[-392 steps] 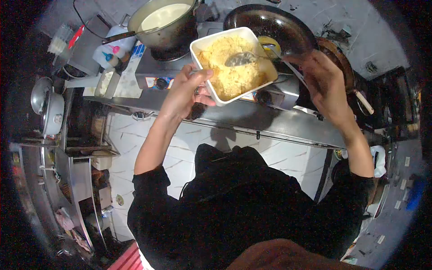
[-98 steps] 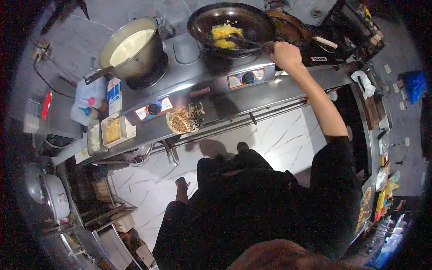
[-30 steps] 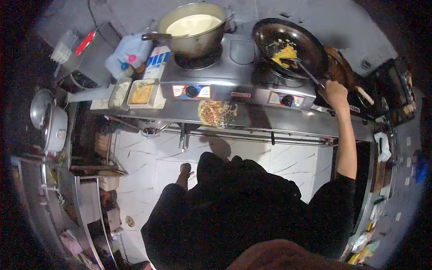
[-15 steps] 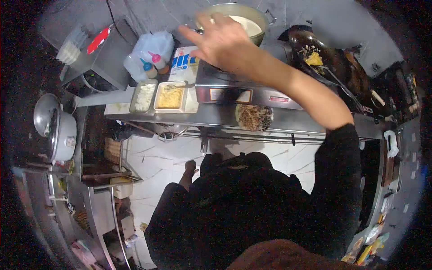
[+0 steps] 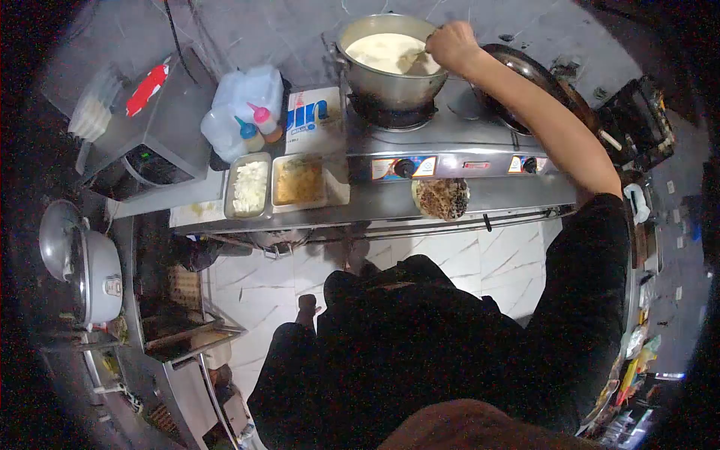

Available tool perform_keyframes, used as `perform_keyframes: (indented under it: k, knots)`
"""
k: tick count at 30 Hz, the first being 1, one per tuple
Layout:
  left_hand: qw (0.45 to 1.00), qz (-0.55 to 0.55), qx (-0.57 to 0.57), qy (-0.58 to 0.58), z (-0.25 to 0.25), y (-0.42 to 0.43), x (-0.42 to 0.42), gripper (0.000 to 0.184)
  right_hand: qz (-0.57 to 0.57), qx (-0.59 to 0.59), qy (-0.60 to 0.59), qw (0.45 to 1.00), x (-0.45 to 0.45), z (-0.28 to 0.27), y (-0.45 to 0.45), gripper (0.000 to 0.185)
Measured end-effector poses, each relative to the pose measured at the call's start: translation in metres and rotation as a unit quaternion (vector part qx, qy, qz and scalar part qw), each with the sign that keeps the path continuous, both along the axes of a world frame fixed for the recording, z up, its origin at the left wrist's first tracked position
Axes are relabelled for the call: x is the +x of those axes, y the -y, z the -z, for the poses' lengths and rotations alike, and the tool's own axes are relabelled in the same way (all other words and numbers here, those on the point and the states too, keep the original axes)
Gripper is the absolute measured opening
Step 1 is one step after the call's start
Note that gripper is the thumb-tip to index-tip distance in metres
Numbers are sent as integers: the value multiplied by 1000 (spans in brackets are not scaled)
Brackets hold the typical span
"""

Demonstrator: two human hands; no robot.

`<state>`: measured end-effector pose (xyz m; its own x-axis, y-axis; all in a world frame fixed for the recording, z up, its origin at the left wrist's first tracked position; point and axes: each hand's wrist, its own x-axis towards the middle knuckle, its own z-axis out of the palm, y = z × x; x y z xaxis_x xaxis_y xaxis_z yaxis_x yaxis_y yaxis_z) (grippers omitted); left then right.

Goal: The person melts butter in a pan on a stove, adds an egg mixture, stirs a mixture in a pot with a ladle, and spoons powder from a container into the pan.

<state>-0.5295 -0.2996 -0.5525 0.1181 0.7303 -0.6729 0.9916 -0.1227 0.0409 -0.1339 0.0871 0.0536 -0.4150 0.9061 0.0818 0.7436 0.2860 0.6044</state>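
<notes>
My right hand [image 5: 452, 46] is closed at the right rim of a large metal pot [image 5: 401, 88] holding creamy white liquid [image 5: 379, 49]. It grips what looks like a ladle [image 5: 409, 61], whose lower end dips into the liquid; the handle is mostly hidden by the fingers. The pot stands on the left burner of a steel gas stove [image 5: 465, 142]. My left hand [image 5: 307, 304] hangs low by my left side, away from the counter, and its fingers are too small and dark to make out.
Left of the stove are a white tray of white pieces [image 5: 250, 187], a tray of yellowish food [image 5: 298, 181] and squeeze bottles [image 5: 264, 118]. A dark wok [image 5: 551, 73] sits behind my forearm. A bowl of brown bits [image 5: 441, 199] is at the counter's front edge. A rice cooker [image 5: 101, 277] stands far left.
My right hand has moved from in front of the pot's left side to its right rim and now grips the ladle. The view has shifted slightly. My left hand still hangs low.
</notes>
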Motion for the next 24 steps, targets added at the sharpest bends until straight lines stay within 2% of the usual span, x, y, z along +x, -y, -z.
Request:
perform_keyframes:
  k: [3, 5, 6, 8, 11, 15, 18, 21, 22, 24]
  knots:
    - [1000, 18, 20, 4, 4, -10, 3, 45, 29, 195, 58, 979, 17, -2, -1, 21]
    - [998, 34, 58, 4, 7, -19, 7, 45, 44, 197, 42, 979, 27, -28, 5, 33]
    - [992, 49, 114, 9, 9, -22, 9, 45, 51, 197, 34, 979, 33, -44, 11, 41]
    - [974, 74, 206, 52, 13, -21, 8, 43, 46, 188, 15, 981, 44, -71, 24, 35]
    - [996, 35, 77, 18, -8, -39, 16, 42, 18, 195, 28, 980, 53, -103, 48, 27]
    - [990, 95, 102, 27, 12, -30, 23, 43, -17, 155, 38, 987, 46, -126, 90, 20]
    - [995, 77, 51, 24, 15, -33, 28, 42, -2, 102, 37, 994, 54, -116, 84, 20]
    - [998, 54, 2, 15, 13, -36, 33, 42, -94, 111, -3, 989, 65, -87, 77, 16]
    - [999, 50, -7, 15, 11, -36, 35, 42, -112, 130, 39, 984, 71, -76, 67, 16]
    - [999, 50, -4, 18, 9, -34, 38, 42, -146, 156, 52, 976, 77, -57, 55, 17]
